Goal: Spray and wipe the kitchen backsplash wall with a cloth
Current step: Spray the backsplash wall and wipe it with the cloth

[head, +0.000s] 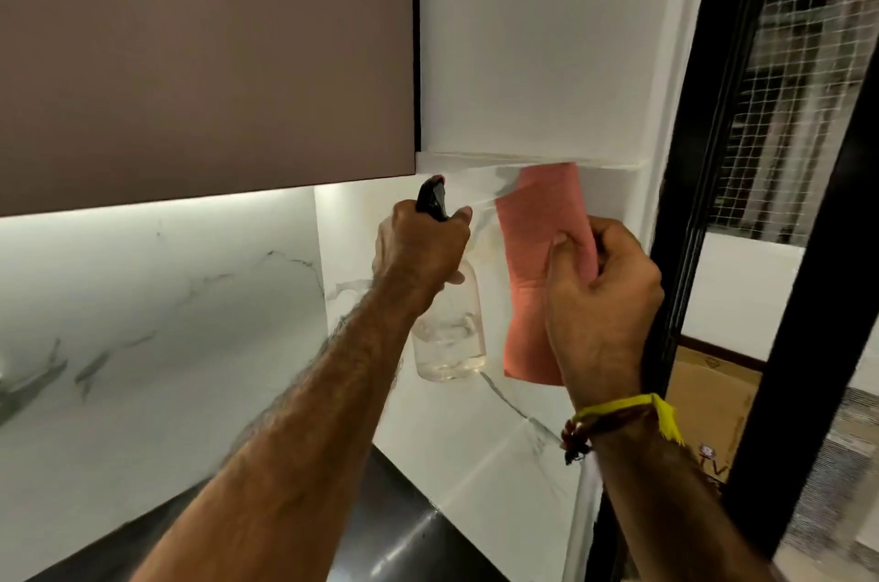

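Backsplash [157, 296]: my left hand [418, 243] grips spray bottle [449, 334], right hand [601, 281] pinches cloth [532, 258]; spray may soak the cloth instead.

Cardboard box [708, 396] at four o'clock, behind the black door frame [742, 182]: a faint printed diamond mark near its top edge, and dark letters low down, partly cut off and blurred, unreadable. No other legible text anywhere.

Spray bottle [449, 334] neck hidden inside left hand [418, 243].
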